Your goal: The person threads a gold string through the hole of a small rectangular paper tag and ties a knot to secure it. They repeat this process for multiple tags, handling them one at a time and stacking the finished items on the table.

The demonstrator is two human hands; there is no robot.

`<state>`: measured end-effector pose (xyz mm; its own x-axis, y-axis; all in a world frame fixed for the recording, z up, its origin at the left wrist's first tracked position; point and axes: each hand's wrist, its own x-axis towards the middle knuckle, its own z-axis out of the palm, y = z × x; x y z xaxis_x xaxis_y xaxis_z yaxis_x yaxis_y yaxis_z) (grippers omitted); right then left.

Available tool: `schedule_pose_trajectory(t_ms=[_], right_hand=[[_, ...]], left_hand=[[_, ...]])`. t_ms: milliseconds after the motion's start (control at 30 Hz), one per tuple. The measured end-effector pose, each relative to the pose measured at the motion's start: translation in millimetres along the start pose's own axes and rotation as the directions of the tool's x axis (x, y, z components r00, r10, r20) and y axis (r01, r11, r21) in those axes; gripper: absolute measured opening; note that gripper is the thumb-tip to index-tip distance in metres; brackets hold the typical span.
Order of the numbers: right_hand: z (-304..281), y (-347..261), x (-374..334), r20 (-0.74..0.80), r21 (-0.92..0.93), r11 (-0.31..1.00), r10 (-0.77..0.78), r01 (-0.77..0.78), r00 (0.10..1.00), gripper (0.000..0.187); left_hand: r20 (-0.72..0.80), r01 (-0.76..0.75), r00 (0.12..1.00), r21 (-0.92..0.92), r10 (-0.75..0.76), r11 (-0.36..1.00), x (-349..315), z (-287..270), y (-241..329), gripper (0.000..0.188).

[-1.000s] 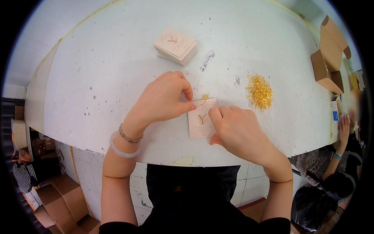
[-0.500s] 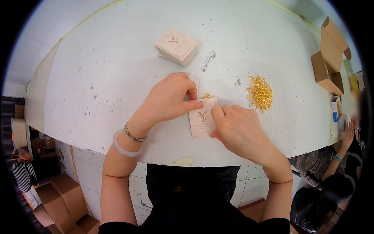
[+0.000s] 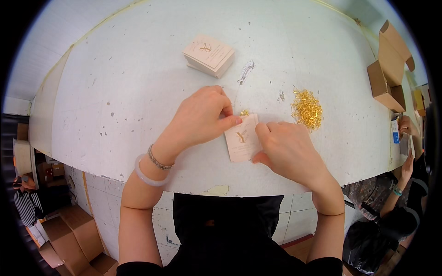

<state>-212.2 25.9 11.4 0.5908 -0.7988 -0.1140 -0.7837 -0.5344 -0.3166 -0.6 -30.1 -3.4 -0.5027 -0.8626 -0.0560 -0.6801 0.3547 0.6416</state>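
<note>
Between my hands is a cream card (image 3: 240,142) with gold print, close above the white tabletop. My left hand (image 3: 202,112) pinches its upper left part, thumb on the face and fingers bent behind the top edge. My right hand (image 3: 287,145) grips the card's right edge with curled fingers, its thumb near the lower right corner. Some gold safety pins (image 3: 244,112) show just past the card's top edge. A loose pile of gold safety pins (image 3: 307,109) lies right of my right hand. Farther off, a stack of matching cream cards (image 3: 209,53) sits on the table.
An open cardboard box (image 3: 389,80) stands at the table's right edge. Beyond it, another person's hand (image 3: 407,168) holds something small and greyish. Cardboard boxes (image 3: 78,234) are piled on the floor at the left, near a person in stripes (image 3: 28,207).
The card has shifted slightly to the right, and my right hand has moved a little right with it. The co-worker's hands at the far right have moved too.
</note>
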Motion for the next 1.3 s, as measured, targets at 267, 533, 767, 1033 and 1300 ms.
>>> schedule_pose_trajectory(t_ms=[267,533,767,1033,1300], right_hand=[[0.2,0.2,0.2,-0.012,0.026,1.0,-0.011,0.011,1.0,0.037],[-13.9,30.0,13.7,0.031,0.989,-0.15,0.277,0.011,0.96,0.023],[-7.8,28.9,20.4,0.118,0.979,-0.185,0.191,-0.082,0.974,0.037],[-2.3,29.2,19.8,0.111,0.986,-0.145,0.178,-0.086,0.978,0.042],[-4.6,25.4,24.0,0.184,0.947,-0.291,0.132,-0.14,0.974,0.035]], left_hand=[[-0.029,-0.008,1.0,0.053,0.01,0.999,-2.0,2.2,4.6,0.02],[-0.2,0.059,0.977,-0.103,-0.079,0.993,2.5,-5.2,3.9,0.016],[-0.289,-0.179,0.956,-0.449,0.047,0.876,1.5,1.5,19.1,0.009],[-0.3,-0.322,0.922,-0.244,0.245,0.915,-1.4,10.8,23.9,0.015],[-0.353,-0.41,0.859,-0.044,0.37,0.911,3.4,14.5,15.9,0.009]])
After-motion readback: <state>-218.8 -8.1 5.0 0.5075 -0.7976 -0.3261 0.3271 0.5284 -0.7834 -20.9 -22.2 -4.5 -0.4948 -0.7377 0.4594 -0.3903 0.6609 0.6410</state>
